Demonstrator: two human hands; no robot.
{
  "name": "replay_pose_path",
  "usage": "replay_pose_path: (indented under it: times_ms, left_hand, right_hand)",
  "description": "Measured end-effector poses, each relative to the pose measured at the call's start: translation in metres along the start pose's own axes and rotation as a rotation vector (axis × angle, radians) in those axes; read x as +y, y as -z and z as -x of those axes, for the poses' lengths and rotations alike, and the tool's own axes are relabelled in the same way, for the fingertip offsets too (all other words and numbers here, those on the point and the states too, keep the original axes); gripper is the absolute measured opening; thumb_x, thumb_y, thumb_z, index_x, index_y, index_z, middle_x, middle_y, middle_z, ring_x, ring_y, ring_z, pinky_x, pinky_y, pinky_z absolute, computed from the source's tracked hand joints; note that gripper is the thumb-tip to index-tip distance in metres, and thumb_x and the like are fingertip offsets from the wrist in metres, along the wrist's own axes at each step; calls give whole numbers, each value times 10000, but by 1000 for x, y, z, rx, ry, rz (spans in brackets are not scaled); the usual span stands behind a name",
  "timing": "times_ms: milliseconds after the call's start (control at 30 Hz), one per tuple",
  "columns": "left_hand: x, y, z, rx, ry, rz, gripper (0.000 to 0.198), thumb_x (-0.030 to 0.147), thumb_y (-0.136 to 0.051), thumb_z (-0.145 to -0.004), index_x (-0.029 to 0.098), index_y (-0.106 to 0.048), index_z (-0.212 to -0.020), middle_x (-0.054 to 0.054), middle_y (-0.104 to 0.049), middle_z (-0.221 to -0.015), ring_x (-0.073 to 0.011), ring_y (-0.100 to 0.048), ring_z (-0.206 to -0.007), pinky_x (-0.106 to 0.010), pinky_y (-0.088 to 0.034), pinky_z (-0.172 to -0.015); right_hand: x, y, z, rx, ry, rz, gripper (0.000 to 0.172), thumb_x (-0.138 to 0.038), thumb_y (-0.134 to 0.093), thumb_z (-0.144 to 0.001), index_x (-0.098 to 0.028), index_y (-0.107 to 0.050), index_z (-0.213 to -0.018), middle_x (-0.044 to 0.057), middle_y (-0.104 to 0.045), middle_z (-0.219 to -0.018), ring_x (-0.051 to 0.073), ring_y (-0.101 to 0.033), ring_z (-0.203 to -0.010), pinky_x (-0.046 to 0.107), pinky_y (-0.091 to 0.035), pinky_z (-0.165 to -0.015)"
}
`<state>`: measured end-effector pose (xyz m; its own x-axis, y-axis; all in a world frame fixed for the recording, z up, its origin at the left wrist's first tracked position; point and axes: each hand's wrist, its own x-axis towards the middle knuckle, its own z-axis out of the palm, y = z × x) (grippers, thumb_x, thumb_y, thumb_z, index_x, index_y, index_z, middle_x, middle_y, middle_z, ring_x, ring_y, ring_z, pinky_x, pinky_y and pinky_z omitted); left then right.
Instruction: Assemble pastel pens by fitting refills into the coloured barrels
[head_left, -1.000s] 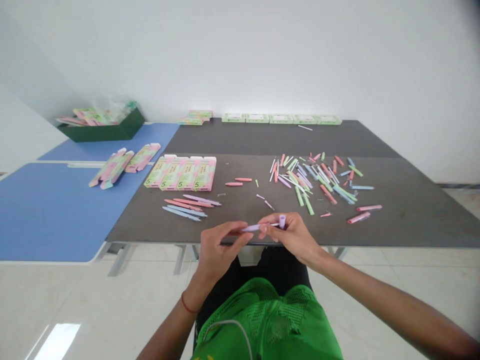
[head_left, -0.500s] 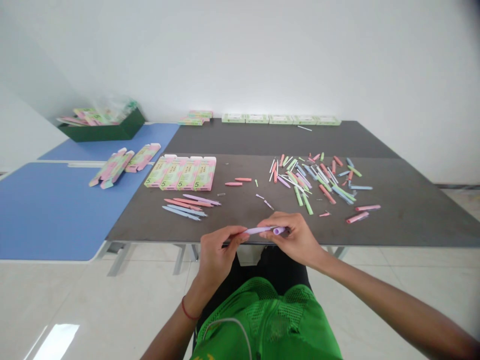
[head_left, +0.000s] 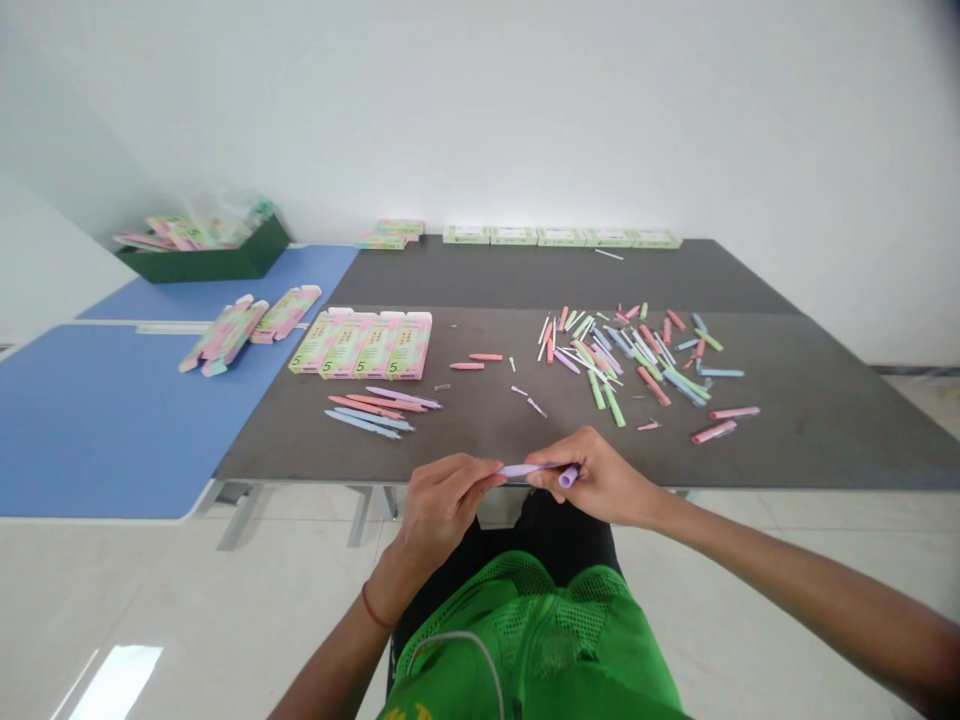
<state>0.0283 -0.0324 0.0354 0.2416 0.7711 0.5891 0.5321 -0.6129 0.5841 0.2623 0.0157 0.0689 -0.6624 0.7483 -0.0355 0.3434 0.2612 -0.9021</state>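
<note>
Between my hands, at the table's front edge, is a purple pen barrel section (head_left: 517, 470). The fingertips of my left hand (head_left: 450, 495) pinch its tapered left end. My right hand (head_left: 596, 478) grips the right end and also holds a second purple pen tube (head_left: 568, 476), whose open round end faces me. Part of both pieces is hidden by the right fingers. Two small purple pen parts (head_left: 536, 407) lie just beyond my hands. Left of them rest assembled pens in blue (head_left: 367, 422), red (head_left: 367, 405) and purple (head_left: 403, 398).
Loose pen barrels and white refills (head_left: 607, 360) spread over the table's right side. Several pink-green pen boxes (head_left: 375, 345) lie on the left, with green boxes (head_left: 540, 237) along the wall. A dark green bin (head_left: 202, 263) and flattened-looking cartons (head_left: 225, 335) sit on the blue table (head_left: 90, 430).
Both hands have shifted slightly right and down with the purple pieces. The right hand has turned a little, tilting the second tube. Things on the table stay put.
</note>
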Motion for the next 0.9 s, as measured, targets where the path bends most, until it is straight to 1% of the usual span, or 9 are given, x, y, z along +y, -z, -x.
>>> replay_pose_path:
  times_ms: [200,300,467,533,600,667,733,833,900]
  left_hand:
    - [-11,4,-2,-91,-129,2,136,169,-648,-986,205,-732,-1087,-60,-783,-940,-163,-721,-846,-275,-576,-804]
    - [-15,7,-8,-173,-115,29,144,196,-611,-1010,211,-741,-1069,-64,-781,-953,-163,-723,-866,-277,-578,-827]
    - [-7,6,-19,-227,49,16,206,342,-667,-990,201,-746,-1117,-69,-791,-968,-175,-745,-847,-272,-582,-816]
    - [-4,2,-21,-254,58,46,198,322,-641,-1007,207,-755,-1121,-64,-797,-979,-174,-749,-846,-273,-583,-824]
    - [-4,-1,-21,-250,58,79,191,281,-614,-1021,211,-765,-1114,-62,-798,-990,-172,-752,-856,-274,-585,-835]
    - [-9,-2,-20,-216,77,92,193,266,-620,-1016,207,-766,-1127,-69,-797,-1008,-179,-754,-879,-278,-585,-837]
    - [-17,-3,-19,-186,109,87,184,258,-618,-1015,204,-765,-1114,-69,-796,-1012,-184,-753,-898,-278,-579,-830]
    - [-30,-6,-17,-180,164,48,152,259,-626,-1007,203,-761,-1052,-58,-800,-1011,-196,-751,-924,-288,-564,-847]
    - [-37,-9,-17,-168,214,22,136,262,-641,-994,203,-760,-1024,-53,-804,-1003,-198,-750,-901,-289,-562,-836]
  right_hand:
    - [14,-2,-9,-127,-341,-445,422,-537,-778,-810,-116,-777,-819,-54,-468,-454,71,-315,-430,246,-204,-450]
    - [21,0,-14,-176,-419,-570,423,-537,-803,-777,-116,-774,-810,-64,-448,-439,59,-266,-414,241,-141,-432]
    - [17,0,-15,-90,-288,-404,474,-582,-747,-848,-118,-814,-918,-18,-587,-514,74,-357,-462,233,-220,-459]
    - [15,0,-14,-91,-200,-345,464,-586,-743,-856,-129,-819,-878,6,-660,-581,93,-450,-516,234,-317,-506]
    - [16,2,-12,-92,-143,-328,447,-573,-777,-830,-139,-825,-929,39,-757,-746,136,-586,-639,255,-436,-617]
    - [22,9,-11,-37,-133,-307,514,-556,-828,-779,-148,-808,-1091,66,-800,-932,198,-674,-792,302,-504,-729]
    - [31,19,-11,76,-153,-261,590,-553,-834,-766,-150,-776,-1193,84,-803,-995,230,-696,-862,338,-523,-775]
    - [45,34,-16,289,-199,-214,479,-545,-808,-780,-151,-803,-1052,77,-793,-906,200,-676,-806,323,-506,-755]
    - [52,38,-21,385,-231,-234,412,-543,-816,-753,-148,-795,-868,59,-759,-794,150,-605,-668,281,-453,-634]
